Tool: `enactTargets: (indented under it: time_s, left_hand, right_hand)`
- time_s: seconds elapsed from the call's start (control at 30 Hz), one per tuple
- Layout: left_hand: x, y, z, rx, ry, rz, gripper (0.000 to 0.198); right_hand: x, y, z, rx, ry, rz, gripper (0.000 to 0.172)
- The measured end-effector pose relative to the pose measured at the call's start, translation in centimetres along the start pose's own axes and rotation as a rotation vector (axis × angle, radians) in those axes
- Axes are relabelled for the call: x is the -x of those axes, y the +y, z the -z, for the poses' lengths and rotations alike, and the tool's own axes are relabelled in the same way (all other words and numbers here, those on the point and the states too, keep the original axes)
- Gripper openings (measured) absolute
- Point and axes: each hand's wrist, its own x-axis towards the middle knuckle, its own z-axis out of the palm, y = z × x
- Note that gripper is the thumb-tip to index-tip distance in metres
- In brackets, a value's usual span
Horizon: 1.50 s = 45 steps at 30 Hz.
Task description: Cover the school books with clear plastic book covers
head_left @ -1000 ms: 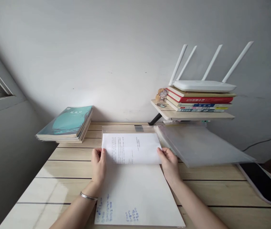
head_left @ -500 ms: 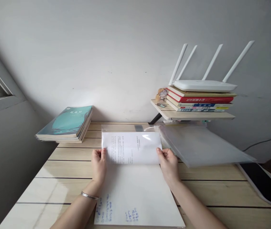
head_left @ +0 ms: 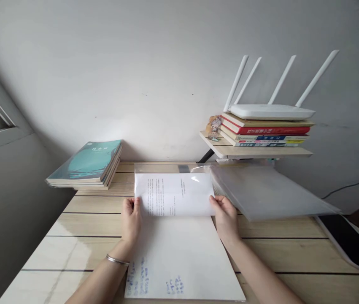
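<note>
A printed sheet [head_left: 173, 194] lies under a clear plastic sleeve [head_left: 166, 168] on a wooden counter [head_left: 81, 226], its lower edge pinched between the fingers of the left hand [head_left: 131, 219] and the right hand [head_left: 226, 218]. Below it lies a white sheet with blue handwriting [head_left: 179, 261]. A frosted plastic folder [head_left: 271, 192] sits tilted just beside the right hand, and a silver bangle [head_left: 117, 260] circles the left wrist.
</note>
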Motion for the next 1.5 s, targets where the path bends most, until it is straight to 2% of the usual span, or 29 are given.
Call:
enactTargets:
  time_s: [0.2, 0.4, 0.57, 0.67, 0.9, 1.1, 1.23, 1.33, 1.5]
  left_hand:
    - [0.0, 0.0, -0.3, -0.023, 0.009, 0.027, 0.039]
    - [0.3, 0.7, 0.1, 0.014, -0.004, 0.003, 0.037]
    - [0.4, 0.7, 0.3, 0.042, -0.024, -0.01, 0.037]
    - [0.2, 0.2, 0.1, 0.027, -0.016, -0.004, 0.04]
    - [0.2, 0.2, -0.2, -0.016, 0.017, -0.019, 0.043]
    - [0.0, 0.3, -0.2, 0.039, 0.045, -0.018, 0.034]
    - [-0.3, 0.7, 0.2, 0.175, -0.011, 0.055, 0.032]
    - [-0.2, 0.8, 0.4, 0.19, -0.076, 0.099, 0.03]
    - [0.1, 0.6, 0.3, 0.22, -0.109, 0.094, 0.035]
  right_hand:
    - [0.1, -0.2, -0.4, 0.067, 0.029, 0.034, 0.043]
    - [0.2, -0.2, -0.4, 0.099, 0.044, 0.065, 0.042]
    - [-0.1, 0.1, 0.2, 0.008, -0.018, 0.001, 0.034]
    - [-0.4, 0.3, 0.6, -0.035, -0.067, -0.026, 0.035]
    - [-0.6, 1.0, 0.7, 0.11, -0.052, 0.074, 0.039]
    - [-0.6, 1.2, 0.5, 0.145, -0.017, 0.092, 0.041]
    - [-0.5, 1.2, 0.6, 0.125, -0.046, 0.089, 0.04]
    - [-0.6, 1.2, 0.6, 0.115, -0.044, 0.086, 0.041]
    - [-0.5, 0.8, 0.4, 0.081, -0.033, 0.084, 0.044]
